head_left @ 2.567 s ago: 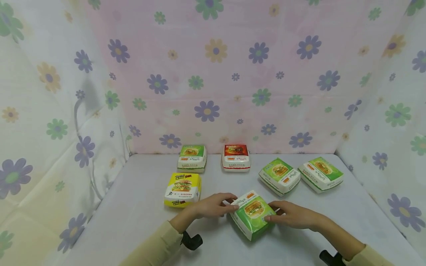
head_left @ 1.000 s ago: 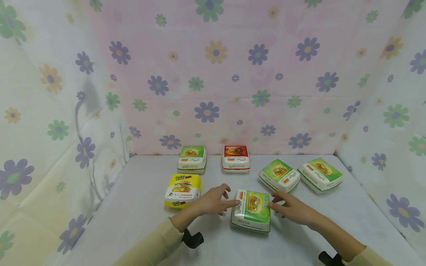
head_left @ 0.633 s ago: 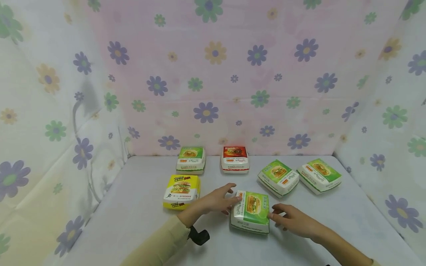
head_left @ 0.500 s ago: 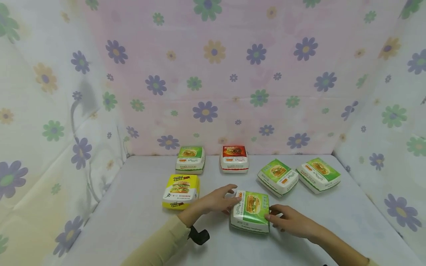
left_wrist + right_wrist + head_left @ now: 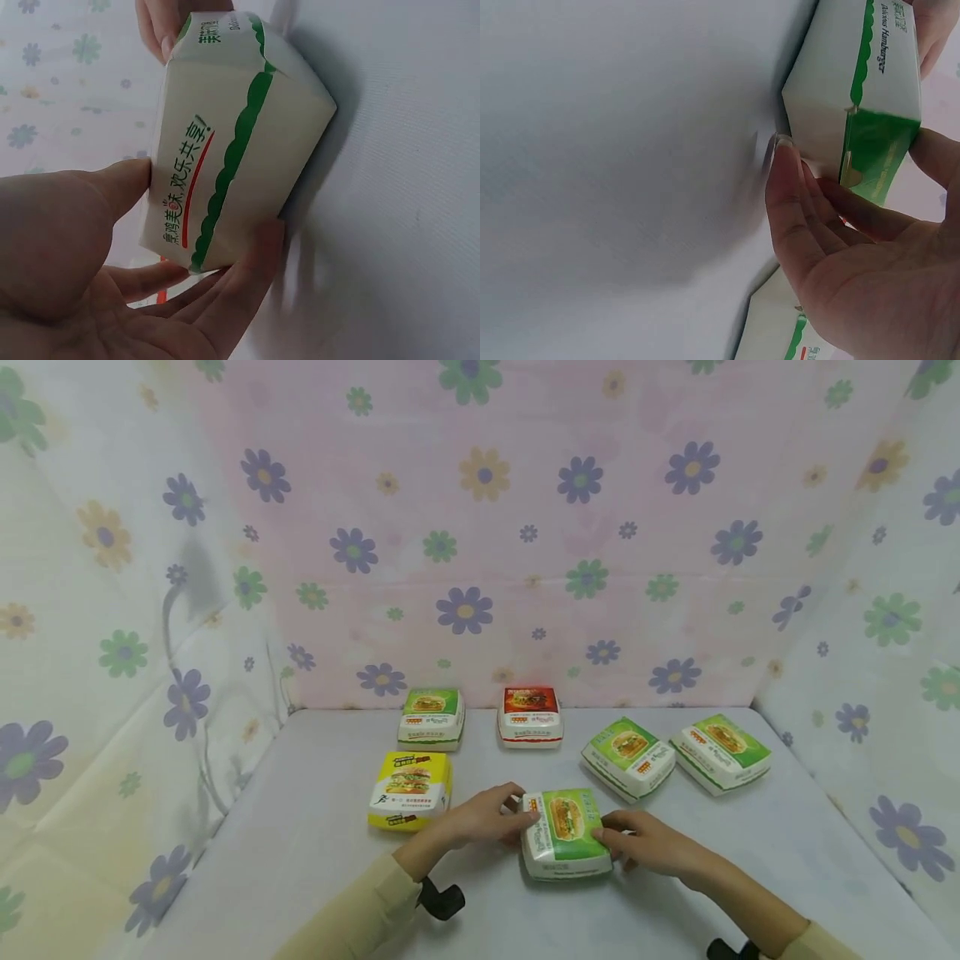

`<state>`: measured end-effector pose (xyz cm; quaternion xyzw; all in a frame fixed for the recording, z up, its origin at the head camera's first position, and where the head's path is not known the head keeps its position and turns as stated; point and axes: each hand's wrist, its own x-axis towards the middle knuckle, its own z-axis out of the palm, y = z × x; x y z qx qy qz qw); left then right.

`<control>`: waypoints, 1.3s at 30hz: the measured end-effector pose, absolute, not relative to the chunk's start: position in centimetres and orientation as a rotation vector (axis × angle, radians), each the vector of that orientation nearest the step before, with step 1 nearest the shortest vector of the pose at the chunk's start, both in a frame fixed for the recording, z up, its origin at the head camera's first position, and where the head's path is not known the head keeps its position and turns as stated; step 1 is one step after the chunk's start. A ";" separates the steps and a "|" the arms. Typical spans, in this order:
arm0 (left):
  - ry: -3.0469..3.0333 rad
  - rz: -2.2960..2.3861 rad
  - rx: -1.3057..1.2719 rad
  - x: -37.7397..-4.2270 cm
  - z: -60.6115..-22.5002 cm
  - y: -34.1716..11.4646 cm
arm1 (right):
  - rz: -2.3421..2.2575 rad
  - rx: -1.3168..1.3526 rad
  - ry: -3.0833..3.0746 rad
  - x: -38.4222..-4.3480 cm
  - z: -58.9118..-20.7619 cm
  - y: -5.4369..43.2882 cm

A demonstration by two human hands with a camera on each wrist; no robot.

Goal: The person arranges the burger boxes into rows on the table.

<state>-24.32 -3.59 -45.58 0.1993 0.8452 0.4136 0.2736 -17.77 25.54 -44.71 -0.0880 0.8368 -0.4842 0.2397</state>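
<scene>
A green-and-white hamburger box [image 5: 567, 828] is at the front middle of the table, between both hands. The left hand [image 5: 483, 817] holds its left side, thumb on the upper edge; in the left wrist view its fingers [image 5: 251, 274] lie against the lower side wall. From the right, the right hand [image 5: 648, 843] grips the opposite side, thumb at the top edge. The right wrist view shows those fingers [image 5: 787, 195] by the box's lower corner and the green end flap [image 5: 881, 154]. The box bottom's contact with the table is hard to judge.
A yellow burger box [image 5: 410, 791] sits near the left forearm. Behind are a green box [image 5: 431, 720] and a red box [image 5: 529, 718] by the floral backdrop [image 5: 487, 560]. Two more green boxes [image 5: 628, 758], one farther right [image 5: 722, 754], stand angled on the white table [image 5: 300, 860].
The box has turned from a diagonal position to nearly square, its front edge now swung slightly the other way. Both hands, looser about it one second ago, have closed in on its sides.
</scene>
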 end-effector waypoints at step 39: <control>2.276 1.108 0.511 -24.9 -45.1 -3.3 | -1.375 -0.026 2.279 -14.8 -44.3 24.4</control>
